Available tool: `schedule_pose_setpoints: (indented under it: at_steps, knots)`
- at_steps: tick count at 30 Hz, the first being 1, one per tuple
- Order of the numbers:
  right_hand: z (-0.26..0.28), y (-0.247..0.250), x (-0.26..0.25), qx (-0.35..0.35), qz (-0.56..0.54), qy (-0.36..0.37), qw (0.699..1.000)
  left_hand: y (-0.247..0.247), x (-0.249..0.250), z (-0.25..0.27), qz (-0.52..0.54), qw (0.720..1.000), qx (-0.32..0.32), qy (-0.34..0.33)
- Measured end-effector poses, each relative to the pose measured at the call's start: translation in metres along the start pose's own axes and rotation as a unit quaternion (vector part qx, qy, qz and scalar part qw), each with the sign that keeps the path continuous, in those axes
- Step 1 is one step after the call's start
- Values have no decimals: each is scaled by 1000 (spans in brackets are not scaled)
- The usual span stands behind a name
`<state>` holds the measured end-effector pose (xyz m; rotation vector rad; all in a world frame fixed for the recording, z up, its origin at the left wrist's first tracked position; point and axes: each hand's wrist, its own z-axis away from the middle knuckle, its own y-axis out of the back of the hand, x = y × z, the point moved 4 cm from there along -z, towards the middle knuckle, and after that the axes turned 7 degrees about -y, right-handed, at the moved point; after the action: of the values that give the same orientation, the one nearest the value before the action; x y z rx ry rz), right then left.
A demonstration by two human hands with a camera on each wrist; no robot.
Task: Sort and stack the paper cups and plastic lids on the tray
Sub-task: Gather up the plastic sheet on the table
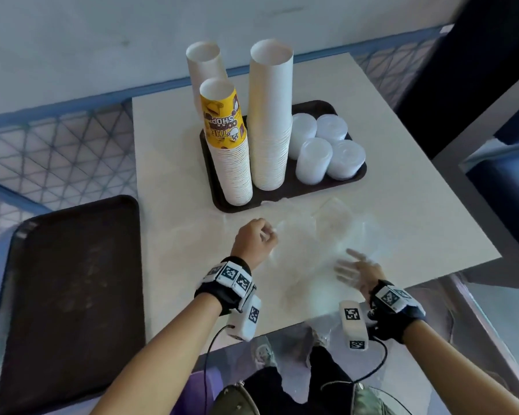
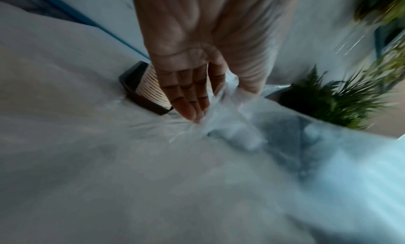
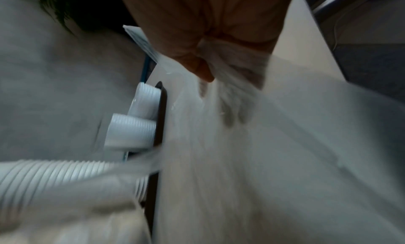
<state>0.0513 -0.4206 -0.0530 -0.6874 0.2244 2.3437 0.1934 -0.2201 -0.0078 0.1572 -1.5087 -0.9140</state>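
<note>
L hand (image 2: 192, 78) pinches plastic bag (image 2: 230, 112) | fern (image 2: 324, 102) wrist-only

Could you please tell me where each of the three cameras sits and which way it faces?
Head: worn on the head, looking forward and down at the table, tray, cups and lids; both forearms, left hand and right hand show.
Left wrist: looks along the left hand pinching clear plastic over the table.
Right wrist: looks along the right hand inside the plastic, lids at the left.
Shared: all three show the tray.
</note>
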Motion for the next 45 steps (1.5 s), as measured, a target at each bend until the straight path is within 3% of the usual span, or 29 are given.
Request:
schedule_pose_setpoints:
  at_steps: [6, 13, 15, 17, 19, 22, 26, 29, 32, 35, 38, 41, 43, 45]
  knots:
    - [3, -60, 12, -49, -42, -44, 997, -37, 17, 0, 7, 997, -74, -3]
    - [-8, -88, 17, -120, -57, -76, 988, -61, 9, 7, -39, 987, -158, 0]
    - [-8, -89, 18, -97, -5, -76, 992, -65, 7, 9, -25, 980, -196, -13]
    - [-23, -79, 28, -29, 45, -81, 995, -65, 6, 14, 8, 976, -218, -23]
    - [-27, -72, 27, 14, 27, -71, 997, -54, 1, 18, 33, 979, -197, -35]
    - [-23, -77, 21, -51, -30, -61, 996, -19, -26, 16, 13, 996, -76, -43]
    - [-17, -79, 17, -75, -16, -38, 996, 30, -87, 11, -128, 989, 53, 44]
    - [-19, -79, 20, -71, -10, -35, 997, 55, -122, 12, -217, 969, 28, 113]
    - [-20, -80, 24, -68, 0, -42, 997, 58, -137, 17, -263, 957, -49, 114]
    - [-20, -80, 25, -67, 18, -43, 997, 52, -138, 29, -288, 952, -35, 98]
    - [-23, -82, 27, -63, 32, -43, 997, 40, -140, 46, -217, 970, 4, 108]
    - [-24, -87, 30, -54, 32, -49, 997, 34, -130, 61, -38, 991, 74, 106]
    - [-22, -90, 32, -51, 33, -51, 997, 33, -105, 67, 16, 993, 114, 29]
    - [-18, -94, 35, -55, 36, -50, 997, 28, -75, 71, 27, 994, 86, -67]
